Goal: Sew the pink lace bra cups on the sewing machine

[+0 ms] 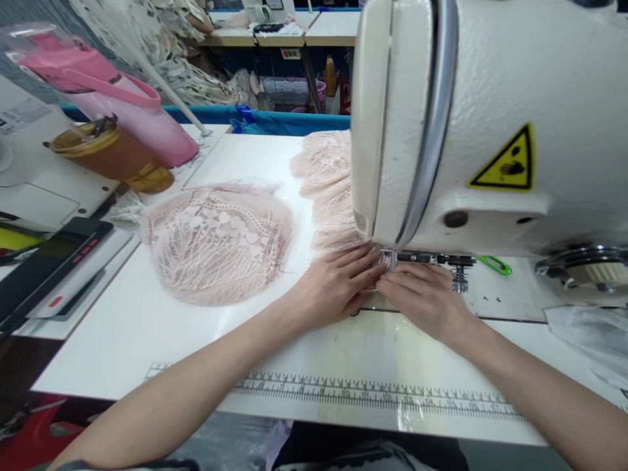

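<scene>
Both palms down, fingers flat: left hand (342,282) and right hand (422,296) press pale pink lace fabric (328,186) under white sewing machine (495,72) bearing yellow triangular warning sticker (505,161); numbered printed ruler (373,394) edges white table (147,340).

A pile of pink lace (216,242) lies on the white bench (147,327). Behind it, to the left, a pink bottle (122,104) leans over a brown cup (98,150). Left of the pile sits a black panel (49,261). Far to its right lies a green clip (495,265). In front of it runs a printed ruler (373,392).

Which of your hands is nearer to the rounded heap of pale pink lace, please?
Left. The left hand lies just right of the rounded pale pink lace heap; the right hand sits farther right.
</scene>
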Motion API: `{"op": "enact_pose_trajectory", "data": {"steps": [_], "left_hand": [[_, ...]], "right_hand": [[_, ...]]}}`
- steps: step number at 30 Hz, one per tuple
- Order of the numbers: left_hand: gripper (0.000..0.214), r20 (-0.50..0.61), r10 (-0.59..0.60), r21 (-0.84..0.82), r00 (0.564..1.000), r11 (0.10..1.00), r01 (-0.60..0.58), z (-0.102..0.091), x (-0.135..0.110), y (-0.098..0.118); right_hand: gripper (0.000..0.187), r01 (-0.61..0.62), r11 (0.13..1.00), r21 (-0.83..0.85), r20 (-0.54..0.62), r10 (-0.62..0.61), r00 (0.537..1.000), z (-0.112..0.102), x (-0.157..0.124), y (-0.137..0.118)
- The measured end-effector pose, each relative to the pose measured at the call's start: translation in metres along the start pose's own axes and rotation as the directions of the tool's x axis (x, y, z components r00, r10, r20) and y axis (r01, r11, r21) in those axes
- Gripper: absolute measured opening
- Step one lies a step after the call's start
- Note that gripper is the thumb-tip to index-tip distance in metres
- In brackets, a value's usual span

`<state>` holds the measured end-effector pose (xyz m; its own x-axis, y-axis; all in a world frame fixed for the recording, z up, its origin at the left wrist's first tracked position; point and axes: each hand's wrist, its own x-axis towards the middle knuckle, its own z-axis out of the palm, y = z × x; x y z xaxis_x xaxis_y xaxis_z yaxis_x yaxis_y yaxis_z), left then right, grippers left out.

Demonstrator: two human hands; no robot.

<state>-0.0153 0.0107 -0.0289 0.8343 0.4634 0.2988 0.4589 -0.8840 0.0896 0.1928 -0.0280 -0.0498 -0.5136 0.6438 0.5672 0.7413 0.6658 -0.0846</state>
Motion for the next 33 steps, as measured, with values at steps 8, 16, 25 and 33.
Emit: {"op": "enact_pose_trajectory", "data": {"steps": [8,16,25,33], "left_hand": [[0.035,-0.036,-0.04,0.058,0.999,0.997,0.042,0.003,0.004,0.005],[0.033,-0.067,-0.068,0.065,0.995,0.995,0.072,0.005,0.006,0.009],[0.031,-0.079,-0.069,0.056,0.994,0.996,0.074,0.003,0.003,0.011],[0.032,-0.083,-0.055,0.053,0.995,0.997,0.059,0.004,0.003,0.009]], "right_hand": [[0.025,0.003,0.999,0.045,0.072,-0.006,0.997,-0.002,0.0,0.006],[0.026,-0.038,0.996,0.079,0.116,0.028,0.993,-0.007,0.0,0.008],[0.021,-0.099,0.987,0.125,0.128,0.083,0.988,-0.009,-0.005,0.017],[0.017,-0.207,0.968,0.139,0.069,0.199,0.977,-0.015,0.003,0.012]]}}
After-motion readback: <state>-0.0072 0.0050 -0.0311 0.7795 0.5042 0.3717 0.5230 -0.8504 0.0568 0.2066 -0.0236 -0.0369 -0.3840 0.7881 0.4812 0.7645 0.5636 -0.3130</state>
